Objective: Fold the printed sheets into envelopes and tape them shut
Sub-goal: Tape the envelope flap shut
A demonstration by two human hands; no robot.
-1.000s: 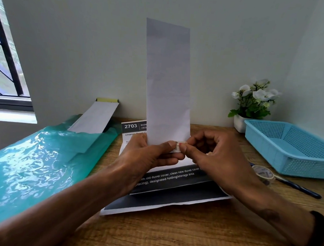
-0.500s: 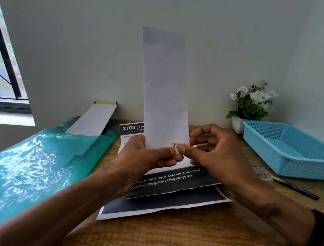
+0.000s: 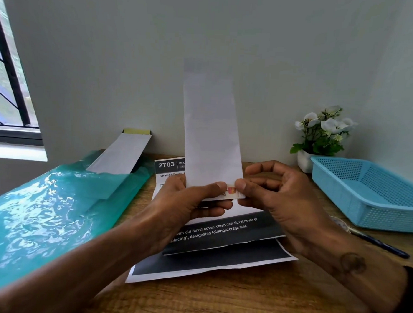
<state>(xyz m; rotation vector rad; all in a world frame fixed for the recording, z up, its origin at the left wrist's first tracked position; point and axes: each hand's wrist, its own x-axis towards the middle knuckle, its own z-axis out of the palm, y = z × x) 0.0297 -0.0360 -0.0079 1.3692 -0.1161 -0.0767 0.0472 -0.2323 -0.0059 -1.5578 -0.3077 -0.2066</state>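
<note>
Here, in the head view, both hands hold a folded sheet point(image 3: 211, 133) upright above the wooden desk point(image 3: 241, 300). The left hand point(image 3: 187, 202) is clamped on the sheet's lower edge, thumb across the front and fingers behind. The right hand point(image 3: 277, 199) pinches the lower right corner between thumb and forefinger, its other fingers curled loosely behind. A small strip of tape point(image 3: 231, 191) with a reddish mark sits on that bottom edge, between the two thumbs.

Flat on the desk under the hands lies a stack of printed sheets point(image 3: 220, 251) with dark bands and the number 2703 at the top. To the left a teal plastic bag point(image 3: 44, 215) covers the desk edge, and another folded sheet point(image 3: 120, 152) leans out of it against the wall. To the right stand a blue basket point(image 3: 369, 194), a small pot of white flowers point(image 3: 320, 135) just behind it, and a dark pen point(image 3: 381, 246) near the right wrist.
</note>
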